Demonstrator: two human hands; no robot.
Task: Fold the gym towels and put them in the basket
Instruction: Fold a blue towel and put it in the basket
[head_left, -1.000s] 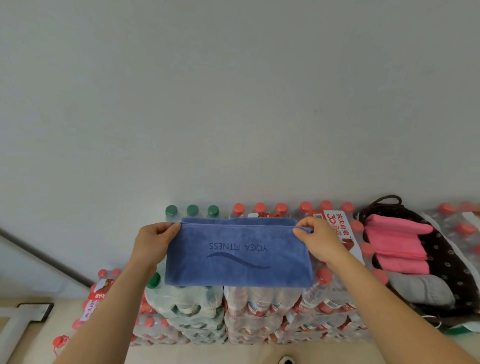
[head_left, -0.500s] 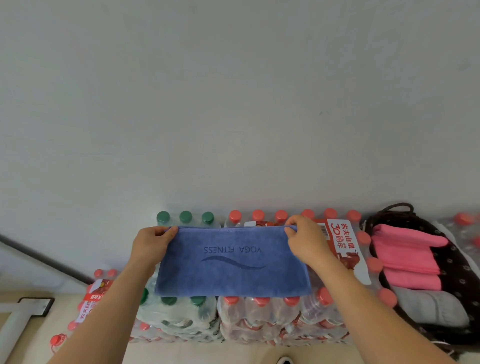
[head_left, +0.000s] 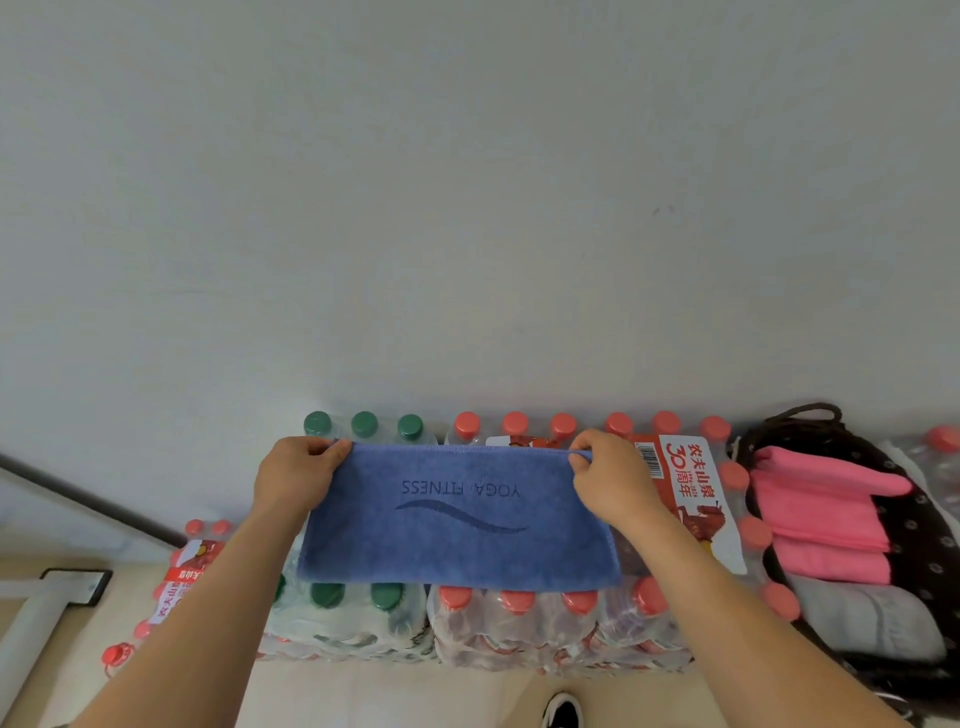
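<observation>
Pinching far corners of blue towel (head_left: 457, 519): left hand (head_left: 296, 480), right hand (head_left: 610, 486), likely squaring the fold flat on water-bottle packs (head_left: 509, 618); basket (head_left: 930, 525), right, within reach, holding pink towels (head_left: 821, 514).

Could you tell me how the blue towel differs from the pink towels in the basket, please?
The blue towel is spread wide over the bottle packs, pinched at its far corners by the left hand and right hand; the pink towels lie folded compactly in the basket, untouched. The blue towel shows a YOGA FITNESS print; the pink towels show none. Both are soft cloth.
</observation>
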